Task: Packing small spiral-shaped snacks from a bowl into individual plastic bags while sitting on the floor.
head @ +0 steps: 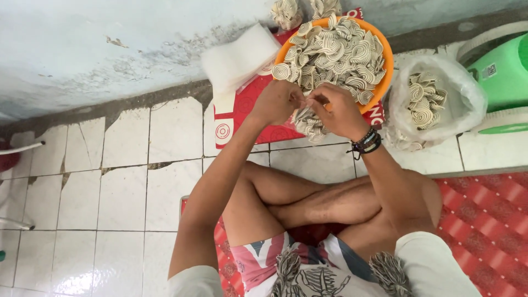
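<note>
I sit cross-legged on a tiled floor. My left hand and my right hand meet in front of an orange bowl heaped with pale spiral crackers. Both hands pinch the top of a small clear bag of crackers that hangs between them. My right wrist wears dark bead bracelets.
A stack of clear empty bags lies left of the bowl on a red printed sheet. A white plastic sack with more crackers stands right of the bowl, beside a green plastic container. Two filled bags lean on the wall.
</note>
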